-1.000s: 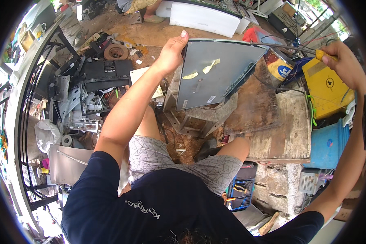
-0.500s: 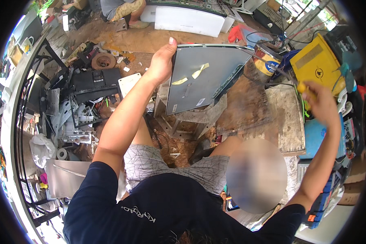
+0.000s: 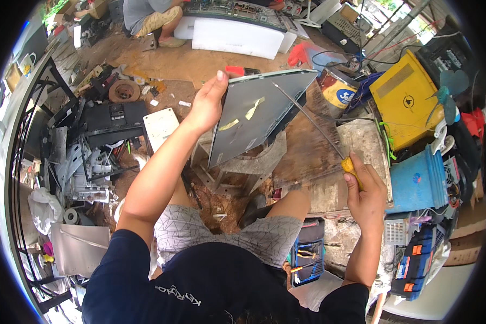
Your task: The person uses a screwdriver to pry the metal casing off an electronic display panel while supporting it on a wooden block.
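1. Your left hand (image 3: 205, 105) gripped the upper left corner of the flat grey metal panel (image 3: 254, 116), thumb up along its top edge, keeping it propped upright and tilted in front of you.
2. Your right hand (image 3: 366, 197) was clenched around the yellow handle of a long screwdriver (image 3: 329, 140), whose thin shaft ran up and left to the panel's upper face.
3. The panel stood between your hands, close against the left one and well apart from the right, with its lower edge resting on the worn wooden workbench (image 3: 356, 146).
4. A yellow metal box (image 3: 405, 102) and a blue plastic bucket (image 3: 418, 181) sat beyond your right hand.
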A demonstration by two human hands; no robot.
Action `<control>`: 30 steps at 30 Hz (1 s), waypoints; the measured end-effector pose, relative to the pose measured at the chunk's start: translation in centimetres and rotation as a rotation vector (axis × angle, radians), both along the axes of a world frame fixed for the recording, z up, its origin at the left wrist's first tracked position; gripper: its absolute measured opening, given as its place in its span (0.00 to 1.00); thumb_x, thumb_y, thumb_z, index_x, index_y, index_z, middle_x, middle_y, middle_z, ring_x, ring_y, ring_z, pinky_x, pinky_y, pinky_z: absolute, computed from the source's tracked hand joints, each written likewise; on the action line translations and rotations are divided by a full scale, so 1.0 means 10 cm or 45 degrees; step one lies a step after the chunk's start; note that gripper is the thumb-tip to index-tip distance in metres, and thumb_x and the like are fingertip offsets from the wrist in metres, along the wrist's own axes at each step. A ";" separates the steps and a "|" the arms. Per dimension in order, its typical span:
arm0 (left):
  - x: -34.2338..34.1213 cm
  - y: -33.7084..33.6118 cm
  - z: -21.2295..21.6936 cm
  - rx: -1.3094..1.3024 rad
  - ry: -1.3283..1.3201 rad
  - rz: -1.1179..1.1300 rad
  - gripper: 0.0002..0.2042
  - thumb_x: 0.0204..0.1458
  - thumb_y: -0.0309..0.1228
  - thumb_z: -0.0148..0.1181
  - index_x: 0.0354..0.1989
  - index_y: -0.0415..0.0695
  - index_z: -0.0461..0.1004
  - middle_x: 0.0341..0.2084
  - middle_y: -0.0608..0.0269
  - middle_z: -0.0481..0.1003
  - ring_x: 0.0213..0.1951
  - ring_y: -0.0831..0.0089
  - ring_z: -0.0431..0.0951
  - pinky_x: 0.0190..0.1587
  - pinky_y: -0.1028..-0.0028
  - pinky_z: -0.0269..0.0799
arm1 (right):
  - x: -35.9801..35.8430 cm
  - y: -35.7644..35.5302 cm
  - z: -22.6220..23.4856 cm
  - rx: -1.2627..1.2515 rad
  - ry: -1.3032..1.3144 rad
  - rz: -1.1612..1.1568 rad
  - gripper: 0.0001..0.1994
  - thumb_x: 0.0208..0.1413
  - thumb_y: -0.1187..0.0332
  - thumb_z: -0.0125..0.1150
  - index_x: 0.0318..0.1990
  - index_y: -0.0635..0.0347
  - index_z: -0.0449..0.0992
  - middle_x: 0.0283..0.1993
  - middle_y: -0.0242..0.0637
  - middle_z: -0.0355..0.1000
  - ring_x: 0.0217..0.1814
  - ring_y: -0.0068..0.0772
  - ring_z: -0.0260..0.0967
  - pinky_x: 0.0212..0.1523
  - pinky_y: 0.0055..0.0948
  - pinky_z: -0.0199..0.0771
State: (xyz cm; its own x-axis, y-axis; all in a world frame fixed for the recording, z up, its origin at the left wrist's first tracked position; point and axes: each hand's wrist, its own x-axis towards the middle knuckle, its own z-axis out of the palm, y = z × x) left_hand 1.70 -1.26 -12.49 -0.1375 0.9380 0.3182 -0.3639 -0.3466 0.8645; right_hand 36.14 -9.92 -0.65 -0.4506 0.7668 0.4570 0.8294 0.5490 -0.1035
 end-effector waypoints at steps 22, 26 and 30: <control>0.27 -0.18 0.05 0.152 0.262 0.329 0.32 0.67 0.53 0.32 0.45 0.34 0.75 0.36 0.59 0.78 0.39 0.74 0.75 0.47 0.73 0.70 | -0.17 -0.13 0.32 0.191 -0.395 -0.094 0.23 0.50 0.72 0.64 0.56 0.52 0.75 0.29 0.39 0.66 0.28 0.45 0.67 0.28 0.39 0.66; 0.26 -0.18 0.03 0.131 0.299 0.327 0.32 0.67 0.53 0.32 0.47 0.34 0.75 0.37 0.58 0.78 0.41 0.73 0.76 0.48 0.72 0.70 | -0.29 -0.23 0.46 0.226 -0.453 -0.127 0.23 0.50 0.75 0.62 0.56 0.54 0.75 0.28 0.41 0.65 0.28 0.48 0.66 0.27 0.40 0.65; 0.23 -0.20 0.07 0.114 0.303 0.219 0.32 0.67 0.52 0.32 0.49 0.33 0.74 0.39 0.58 0.78 0.42 0.73 0.76 0.49 0.72 0.69 | -0.32 -0.26 0.57 0.234 -0.500 -0.151 0.22 0.50 0.75 0.62 0.55 0.52 0.75 0.28 0.41 0.65 0.28 0.49 0.66 0.27 0.40 0.65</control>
State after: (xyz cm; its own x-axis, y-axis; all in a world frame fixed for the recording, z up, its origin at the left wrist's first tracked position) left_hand 4.00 -3.26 -11.82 -0.2035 0.8741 0.4410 -0.0845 -0.4644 0.8816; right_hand 32.96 -12.54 5.02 -0.5307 0.7458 0.4027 0.8448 0.4273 0.3220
